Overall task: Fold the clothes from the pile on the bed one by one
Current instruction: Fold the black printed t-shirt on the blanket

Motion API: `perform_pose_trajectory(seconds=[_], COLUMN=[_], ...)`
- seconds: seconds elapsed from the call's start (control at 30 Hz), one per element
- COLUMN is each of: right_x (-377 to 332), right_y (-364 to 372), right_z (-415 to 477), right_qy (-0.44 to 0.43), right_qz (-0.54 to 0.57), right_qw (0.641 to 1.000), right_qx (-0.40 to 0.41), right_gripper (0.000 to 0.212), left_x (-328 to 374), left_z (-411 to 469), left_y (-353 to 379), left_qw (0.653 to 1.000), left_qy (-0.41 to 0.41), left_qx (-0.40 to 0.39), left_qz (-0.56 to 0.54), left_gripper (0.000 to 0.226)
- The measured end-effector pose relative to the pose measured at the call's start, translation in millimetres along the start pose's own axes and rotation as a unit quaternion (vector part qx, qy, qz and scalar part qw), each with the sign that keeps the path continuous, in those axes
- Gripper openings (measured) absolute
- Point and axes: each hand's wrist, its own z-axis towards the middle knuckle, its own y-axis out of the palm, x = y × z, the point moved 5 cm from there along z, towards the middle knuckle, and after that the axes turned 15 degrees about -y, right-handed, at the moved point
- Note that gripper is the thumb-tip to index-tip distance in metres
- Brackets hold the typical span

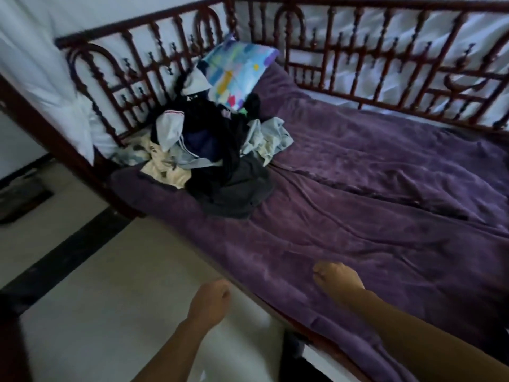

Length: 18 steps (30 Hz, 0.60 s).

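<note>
**Both hands empty, pile untouched at the far left end**

Your left hand (210,300) hangs over the pale floor (110,285), just off the near bed edge, fingers curled into a loose fist w/ nothing in them. Your right hand (337,279) is over the purple blanket (385,188), fingers also curled in, knuckles fwd, holding nothing; can't tell if it touches the fabric or hovers just above it.

The clothes pile (209,150) sits well ahead of both sets of fingertips and off to the left of them, at the end of the bed by the dark red lattice rail (358,59). It's well apart from either hand. On the side nearest your fingers is a dark grey garment (237,188) spilling toward you. Left of that, a cream printed piece (165,169). On top, black items and a white piece w/ a striped band (169,128). On the pile's right side, closer to your right-hand line, a crumpled pale blue-grey garment (268,139).

Beyond the pile, farther from your fingers, a multicolour pillow (237,70) leans against the rail corner. The blanket btwn your right fingers and the pile is wrinkled, w/ long creases running across it.
</note>
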Motion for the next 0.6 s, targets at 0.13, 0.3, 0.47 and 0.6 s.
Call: perform_pose_trajectory(seconds=[0.13, 0.3, 0.47, 0.6], right_x=[-16, -28, -60, -95], right_y=[-6, 5, 1, -18], right_z=[58, 148, 242, 307], right_qy=[-0.007, 0.012, 0.015, -0.008], right_qz=[-0.005, 0.022, 0.049, 0.052], right_qw=[1.000, 0.999, 0.996, 0.995], right_qx=[-0.007, -0.048, -0.074, -0.084], right_gripper=[0.029, 0.028, 0.029, 0.029], left_x=[-8, -25, -38, -46], left_z=[45, 123, 196, 244], left_y=[-30, -69, -116, -145], left_qw=[1.000, 1.000, 0.999, 0.996], left_qy=[0.015, 0.001, -0.022, -0.053], left_qx=[-0.006, -0.021, -0.029, -0.034], left_qz=[-0.005, 0.001, -0.038, -0.069], left_gripper=[0.021, 0.011, 0.012, 0.016])
